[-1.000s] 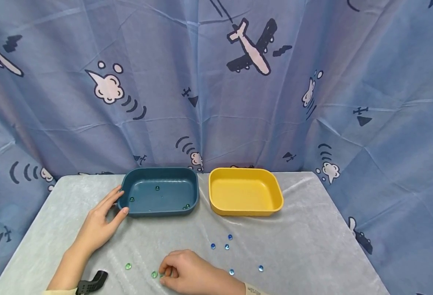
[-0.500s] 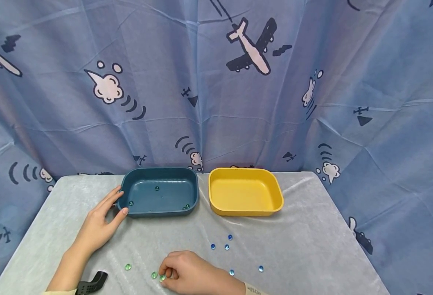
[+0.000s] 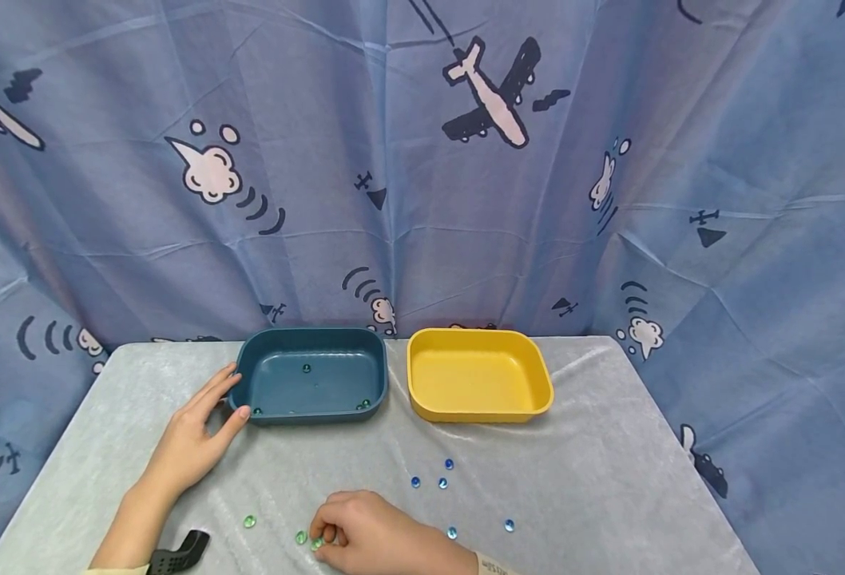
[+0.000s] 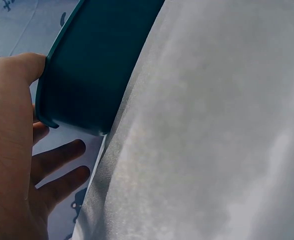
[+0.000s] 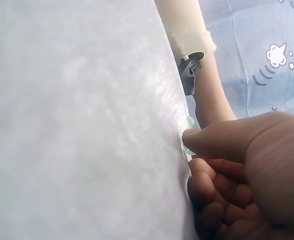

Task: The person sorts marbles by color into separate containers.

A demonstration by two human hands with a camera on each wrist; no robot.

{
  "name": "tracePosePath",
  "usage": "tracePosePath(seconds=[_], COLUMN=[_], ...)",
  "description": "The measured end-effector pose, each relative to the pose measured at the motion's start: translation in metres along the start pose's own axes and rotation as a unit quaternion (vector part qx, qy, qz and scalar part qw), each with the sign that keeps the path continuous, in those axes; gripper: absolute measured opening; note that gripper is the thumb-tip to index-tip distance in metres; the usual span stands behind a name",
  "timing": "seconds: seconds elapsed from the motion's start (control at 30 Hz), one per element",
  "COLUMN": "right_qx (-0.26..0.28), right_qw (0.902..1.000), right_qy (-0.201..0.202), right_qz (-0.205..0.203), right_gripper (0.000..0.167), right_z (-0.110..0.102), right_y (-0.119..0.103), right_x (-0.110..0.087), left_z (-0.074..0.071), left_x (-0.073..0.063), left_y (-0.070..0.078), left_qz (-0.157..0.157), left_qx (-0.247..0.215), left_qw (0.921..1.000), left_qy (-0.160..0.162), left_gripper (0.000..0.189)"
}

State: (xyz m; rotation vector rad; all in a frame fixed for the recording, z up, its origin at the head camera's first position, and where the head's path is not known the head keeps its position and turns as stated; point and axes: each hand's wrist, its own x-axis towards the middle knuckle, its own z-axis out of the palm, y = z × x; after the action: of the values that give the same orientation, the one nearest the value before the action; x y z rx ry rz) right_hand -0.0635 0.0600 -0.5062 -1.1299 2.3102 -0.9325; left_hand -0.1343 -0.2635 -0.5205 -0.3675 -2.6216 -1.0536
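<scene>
Head | left grip (image 3: 188, 447) — straight-fingered against smooth teal tray (image 3: 315, 393) | right grip (image 3: 365, 530) — curled at glassy green bead (image 3: 316, 545), hold unclear

Left grip (image 3: 194, 443) against teal tray (image 3: 309, 391)

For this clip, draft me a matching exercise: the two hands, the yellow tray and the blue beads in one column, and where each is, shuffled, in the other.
Things
1. Left hand
2. Right hand
3. Yellow tray
4. Blue beads

Places
A. Alongside the blue-green tray, a gap between them
B. With a green bead at its fingertips
C. Loose on the grey cloth, nearer the camera than both trays
D. Touching the blue-green tray's left end

Right pairs: 1-D, 2-B, 3-A, 4-C
</scene>
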Motion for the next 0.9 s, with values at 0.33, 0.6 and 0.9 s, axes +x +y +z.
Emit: tracePosePath(seconds=[0.33, 0.6, 0.9], right_qx=[0.001, 0.044, 0.094], right_qw=[0.9983, 0.9950, 0.9851], right_qy=[0.046, 0.087, 0.142], right_qz=[-0.036, -0.021, -0.025], right_gripper=[0.007, 0.006, 0.006], right_z=[-0.007, -0.026, -0.052], right_y=[-0.002, -0.003, -0.004], right_x=[-0.002, -0.003, -0.001], left_z=[0.001, 0.000, 0.000], left_x=[-0.001, 0.000, -0.001], left_y=[0.001, -0.001, -0.002], left_qz=[-0.002, 0.002, -0.002], left_qx=[-0.005, -0.004, -0.007], left_qw=[1.0000, 1.0000, 1.0000], left_qy=[-0.002, -0.001, -0.001], left_gripper=[0.064, 0.065, 0.064])
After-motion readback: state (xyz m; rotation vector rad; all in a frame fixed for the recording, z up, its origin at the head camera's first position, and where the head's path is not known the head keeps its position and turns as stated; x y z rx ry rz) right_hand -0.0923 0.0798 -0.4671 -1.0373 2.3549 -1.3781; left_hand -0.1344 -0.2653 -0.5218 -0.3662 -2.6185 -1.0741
